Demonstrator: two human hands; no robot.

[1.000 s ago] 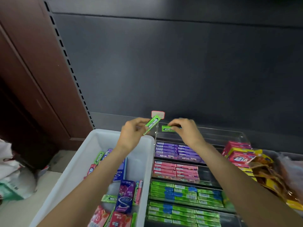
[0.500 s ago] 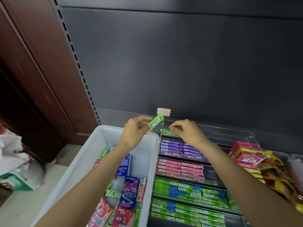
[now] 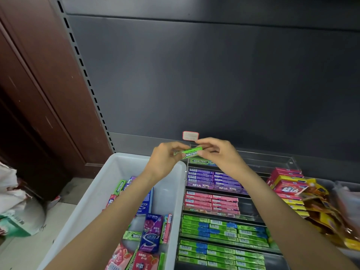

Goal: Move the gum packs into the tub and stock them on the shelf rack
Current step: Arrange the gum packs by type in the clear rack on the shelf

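A green Doublemint gum pack point(image 3: 190, 152) is held in the air above the top tier of the clear shelf rack point(image 3: 272, 162). My left hand point(image 3: 165, 162) pinches its left end and my right hand point(image 3: 218, 154) pinches its right end. Another green Doublemint pack point(image 3: 199, 161) lies flat in the rack's top tier, just below. Lower tiers hold purple packs point(image 3: 210, 177), pink packs point(image 3: 211, 203) and green packs point(image 3: 224, 229). The white tub point(image 3: 116, 168) at the left holds several loose gum packs, among them a purple box point(image 3: 152, 232).
Red and yellow candy boxes point(image 3: 288, 184) and orange snack bags point(image 3: 321, 207) sit right of the rack. The dark shelf back panel point(image 3: 214, 75) rises behind. A brown wooden wall point(image 3: 39, 94) and crumpled bags point(image 3: 15, 211) on the floor are at the left.
My right hand left the green pack lying in the top tier and came up to take the right end of the pack my left hand holds. The camera view shifted slightly.
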